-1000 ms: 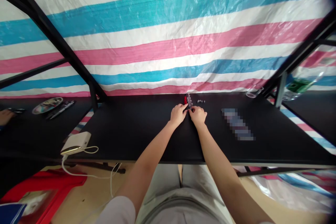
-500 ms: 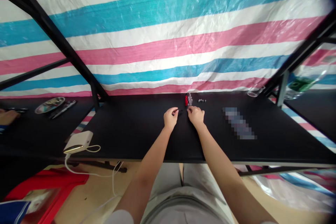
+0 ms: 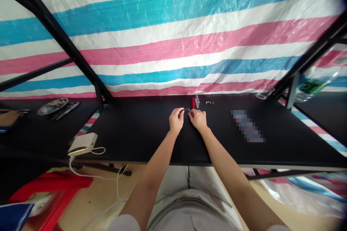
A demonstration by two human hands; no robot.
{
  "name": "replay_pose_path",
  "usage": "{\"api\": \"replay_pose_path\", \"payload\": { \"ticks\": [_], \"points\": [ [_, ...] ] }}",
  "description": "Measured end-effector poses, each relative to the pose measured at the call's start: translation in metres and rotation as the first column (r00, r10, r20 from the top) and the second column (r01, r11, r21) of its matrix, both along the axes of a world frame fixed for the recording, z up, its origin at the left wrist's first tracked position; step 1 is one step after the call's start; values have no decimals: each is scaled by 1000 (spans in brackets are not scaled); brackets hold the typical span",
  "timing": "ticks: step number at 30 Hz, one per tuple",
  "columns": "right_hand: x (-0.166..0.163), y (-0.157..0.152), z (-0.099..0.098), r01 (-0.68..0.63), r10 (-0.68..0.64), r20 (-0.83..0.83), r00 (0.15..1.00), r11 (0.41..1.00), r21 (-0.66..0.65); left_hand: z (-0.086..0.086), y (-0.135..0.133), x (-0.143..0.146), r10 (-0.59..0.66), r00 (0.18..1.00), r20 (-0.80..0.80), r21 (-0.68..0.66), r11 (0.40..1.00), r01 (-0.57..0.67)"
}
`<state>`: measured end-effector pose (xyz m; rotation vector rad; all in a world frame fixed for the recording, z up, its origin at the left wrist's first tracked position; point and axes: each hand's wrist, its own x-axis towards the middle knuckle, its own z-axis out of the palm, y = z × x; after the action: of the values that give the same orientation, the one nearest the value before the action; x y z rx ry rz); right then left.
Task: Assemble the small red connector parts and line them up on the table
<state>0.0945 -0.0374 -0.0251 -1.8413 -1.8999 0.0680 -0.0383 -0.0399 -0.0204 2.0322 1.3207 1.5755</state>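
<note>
Both my hands rest near the middle of the black table (image 3: 141, 133), close together. My left hand (image 3: 176, 121) is closed, its fingers pinched on a small dark thing with a red tip that I cannot make out. My right hand (image 3: 197, 119) is also closed, fingertips pinched on something tiny beside the left hand's fingers. Just beyond them stands a small red holder (image 3: 193, 101) with several small clear pieces (image 3: 197, 101) next to it. A few tiny metal bits (image 3: 209, 103) lie to its right.
A white power bank (image 3: 82, 143) with a cable sits at the table's left front edge. A blurred-out flat object (image 3: 247, 126) lies to the right. Another person's hand (image 3: 9, 117), a round tin (image 3: 52, 106) and pens (image 3: 66, 110) are on the left table. A striped tarp hangs behind.
My hands drew back from the red holder toward me. The left hand moved left and came away pinching a small dark piece; the right hand followed and now meets it.
</note>
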Motion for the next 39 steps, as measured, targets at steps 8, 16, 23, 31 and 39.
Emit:
{"api": "replay_pose_path", "payload": {
  "ticks": [8, 16, 23, 31, 39],
  "points": [
    [1, 0, 0, -9, 10, -36, 999, 1000, 17, 6, -5, 1, -7, 1000, -12, -26, 1000, 7],
    [1, 1, -2, -24, 27, -53, 998, 998, 65, 5, -5, 3, 28, 999, 35, 12, 1000, -28],
    [-1, 0, 1, -28, 25, 49, 998, 998, 63, 5, -7, 3, 24, 999, 32, -27, 999, -23],
    [-5, -4, 3, -103, 103, 11, 995, 982, 161, 4, -3, 4, 0, 991, 132, -144, 989, 20],
    [-4, -4, 3, -131, 150, -89, 985, 972, 194, 1, 3, 2, -45, 956, 291, -304, 943, 137]
  ]
}}
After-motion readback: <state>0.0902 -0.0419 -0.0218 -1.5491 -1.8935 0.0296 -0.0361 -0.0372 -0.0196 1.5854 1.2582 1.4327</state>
